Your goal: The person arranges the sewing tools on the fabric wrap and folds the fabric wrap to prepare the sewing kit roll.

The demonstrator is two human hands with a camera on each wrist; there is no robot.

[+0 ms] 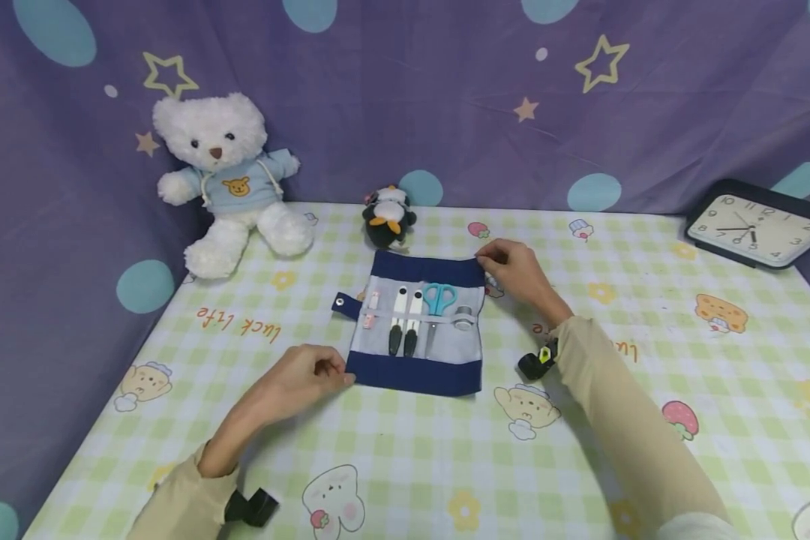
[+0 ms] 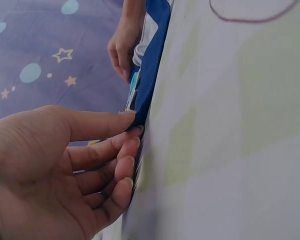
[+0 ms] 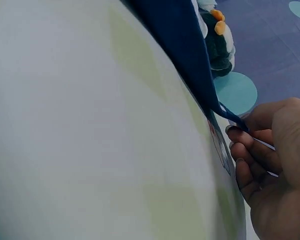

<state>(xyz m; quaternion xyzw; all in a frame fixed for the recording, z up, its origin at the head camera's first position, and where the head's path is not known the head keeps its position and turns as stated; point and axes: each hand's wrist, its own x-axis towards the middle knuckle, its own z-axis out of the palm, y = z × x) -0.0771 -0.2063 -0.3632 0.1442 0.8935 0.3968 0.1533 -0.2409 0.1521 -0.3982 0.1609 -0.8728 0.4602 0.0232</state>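
Observation:
A navy and grey fabric tool pouch point(image 1: 415, 374) lies unfolded on the table. Under its elastic band sit teal scissors point(image 1: 439, 298), two white tools with black ends point(image 1: 398, 319), a small pink-and-white item point(image 1: 372, 310) and a round clear or silvery item point(image 1: 463, 318). My left hand point(image 1: 304, 380) pinches the pouch's near left corner between thumb and index finger, as the left wrist view shows. At the far right corner, my right hand point(image 1: 515, 274) pinches the navy edge, seen slightly lifted in the right wrist view. A snap strap point(image 1: 346, 305) sticks out at the pouch's left side.
A white teddy bear point(image 1: 236, 184) in a blue top sits at the back left. Just behind the pouch is a penguin plush point(image 1: 387, 217). A black-framed clock point(image 1: 759, 225) stands at the back right. A checked cloth point(image 1: 432, 465) covers the table, with a purple curtain point(image 1: 445, 112) behind.

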